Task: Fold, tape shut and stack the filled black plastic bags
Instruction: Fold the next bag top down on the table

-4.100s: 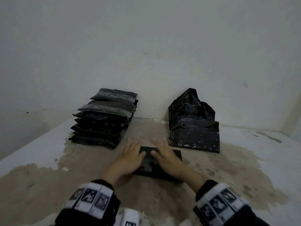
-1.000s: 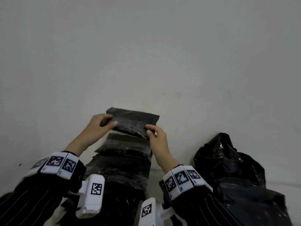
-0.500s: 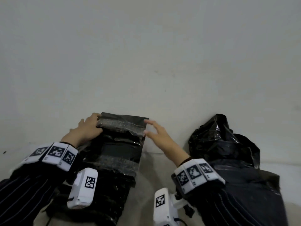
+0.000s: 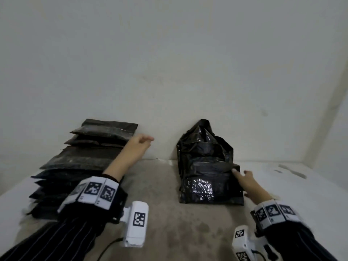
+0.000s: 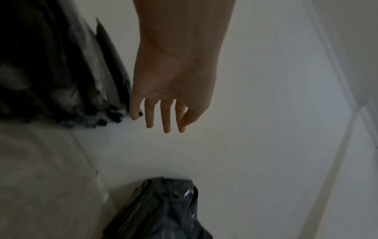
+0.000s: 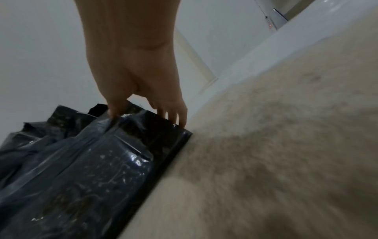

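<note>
A stack of folded black bags (image 4: 81, 159) stands at the left against the wall, with a flat folded bag (image 4: 107, 128) on top. My left hand (image 4: 146, 140) hangs in the air just right of the stack, fingers straight (image 5: 165, 119), holding nothing. A pile of crumpled filled black bags (image 4: 205, 153) leans on the wall at centre right. My right hand (image 4: 240, 173) pinches the upper right corner of the front bag (image 6: 98, 161): the thumb (image 6: 114, 110) lies on its front and the fingers (image 6: 178, 119) reach down behind its edge.
The stained brownish table top (image 4: 169, 219) stretches between the stack and the pile and towards me. A white wall (image 4: 169, 72) closes the back. A white ledge (image 4: 282, 166) runs to the right corner. White marker-tagged cameras (image 4: 136, 223) hang under both wrists.
Both hands have let go of the folded bag, which now lies on top of the stack. The left hand has drifted right; the right hand has moved to the crumpled pile and taken a bag's corner.
</note>
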